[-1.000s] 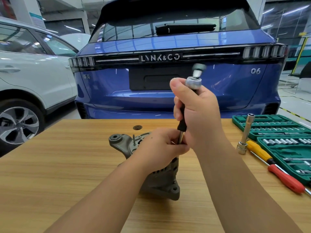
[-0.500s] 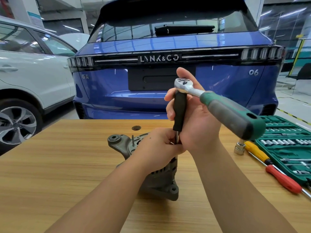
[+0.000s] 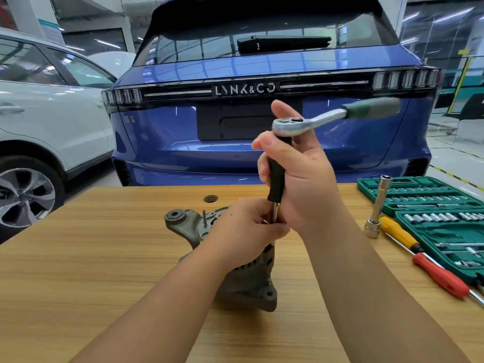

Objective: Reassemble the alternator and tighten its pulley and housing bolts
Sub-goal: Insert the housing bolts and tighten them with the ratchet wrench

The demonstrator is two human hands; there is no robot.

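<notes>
1. Head view: tabletop (image 3: 78,271) carries the alternator (image 3: 251,281), standing near the middle, well apart from the tool case (image 3: 429,203) at the right edge.
2. Tool case lies open; rows of sockets sit in its moulded slots, likely kept within reach.
3. Ratchet (image 3: 314,121) tops an upright black-sleeved extension (image 3: 276,179); handle blurred, apparently swinging.
4. Right hand (image 3: 301,176) wraps the extension, judged to keep it plumb.
5. Left hand (image 3: 243,231) curls round the shaft's lower end atop the alternator, steadying both; the bolt is hidden.
</notes>
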